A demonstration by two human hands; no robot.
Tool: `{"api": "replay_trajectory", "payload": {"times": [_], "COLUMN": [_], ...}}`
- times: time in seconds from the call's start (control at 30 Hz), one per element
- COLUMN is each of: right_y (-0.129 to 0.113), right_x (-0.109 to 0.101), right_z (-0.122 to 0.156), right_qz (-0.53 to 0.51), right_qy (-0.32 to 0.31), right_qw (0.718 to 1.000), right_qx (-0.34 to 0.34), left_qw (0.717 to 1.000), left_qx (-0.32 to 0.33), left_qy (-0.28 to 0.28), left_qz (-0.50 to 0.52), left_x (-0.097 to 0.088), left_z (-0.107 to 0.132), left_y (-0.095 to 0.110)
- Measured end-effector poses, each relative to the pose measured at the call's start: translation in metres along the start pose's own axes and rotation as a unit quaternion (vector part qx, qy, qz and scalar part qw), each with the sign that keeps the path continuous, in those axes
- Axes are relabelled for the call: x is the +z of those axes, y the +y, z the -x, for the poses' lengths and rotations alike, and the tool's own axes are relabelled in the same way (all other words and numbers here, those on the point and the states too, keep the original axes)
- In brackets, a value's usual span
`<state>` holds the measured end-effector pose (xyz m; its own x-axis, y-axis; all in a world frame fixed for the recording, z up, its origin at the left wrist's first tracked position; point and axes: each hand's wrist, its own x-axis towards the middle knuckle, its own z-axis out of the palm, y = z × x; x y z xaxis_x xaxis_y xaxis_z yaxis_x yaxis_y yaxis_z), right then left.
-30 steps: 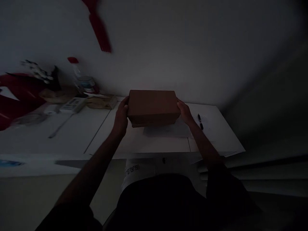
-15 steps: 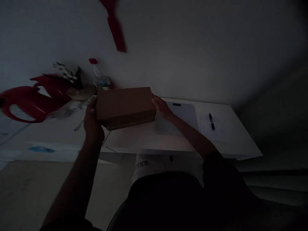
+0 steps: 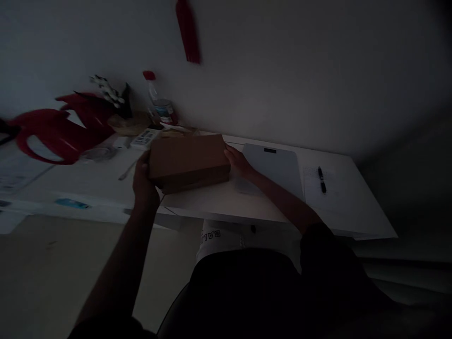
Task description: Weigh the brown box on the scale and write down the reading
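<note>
Desktop, white and long, runs along a pale wall in dim light, and it carries everything else. Red plastic shapes sprawl over its far left end, the biggest clutter on it. Next in size is the brown cardboard box, closed, lying left of the desk's middle with its long side roughly along the wall; whether its base rests fully on the surface or hovers just above cannot be told in this light. 2 hands clamp it by its short ends. Left hand presses the left end, fingers curled around the near corner. Right hand presses the right end, fingers wrapped against that side, thumb on the top edge. Just right of the box, under the right wrist, lies a flat grey pad with a small dark tab at its far edge. Further right, a sheet of paper sits with a black pen on top, well apart from the box. Behind the box near the wall stands a clear plastic bottle with a red cap, and beside it a small white device with dark keys. Smaller clutter around them is too blurred to name.
</note>
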<state>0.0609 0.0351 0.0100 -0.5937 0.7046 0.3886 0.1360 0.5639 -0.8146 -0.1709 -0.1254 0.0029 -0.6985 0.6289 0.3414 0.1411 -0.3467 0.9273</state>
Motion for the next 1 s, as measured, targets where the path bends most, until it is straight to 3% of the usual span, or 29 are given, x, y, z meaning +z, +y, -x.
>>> {"api": "replay_trajectory", "payload": {"times": [0.53,0.73,0.9,1.0], "right_y": [0.003,0.01,0.007,-0.004], "right_x": [0.003,0.004,-0.006,-0.024], "right_z": [0.003,0.0,0.0,0.007], "right_qz": [-0.001,-0.022,-0.008,0.003], "right_qy": [-0.016,-0.025,-0.029,-0.003], "right_qw": [0.999,0.999,0.996,0.998], "right_qx": [0.032,0.029,0.078,0.055], "left_qw": [1.0,0.999,0.998,0.995], "left_qx": [-0.002,-0.011,-0.047,0.005], "left_qy": [0.002,-0.02,0.022,0.055], "left_qz": [0.031,0.042,-0.028,-0.077], "left_x": [-0.004,-0.005,-0.006,-0.01], "left_z": [0.003,0.003,-0.002,-0.012], "left_y": [-0.012,-0.006,0.003,0.009]}}
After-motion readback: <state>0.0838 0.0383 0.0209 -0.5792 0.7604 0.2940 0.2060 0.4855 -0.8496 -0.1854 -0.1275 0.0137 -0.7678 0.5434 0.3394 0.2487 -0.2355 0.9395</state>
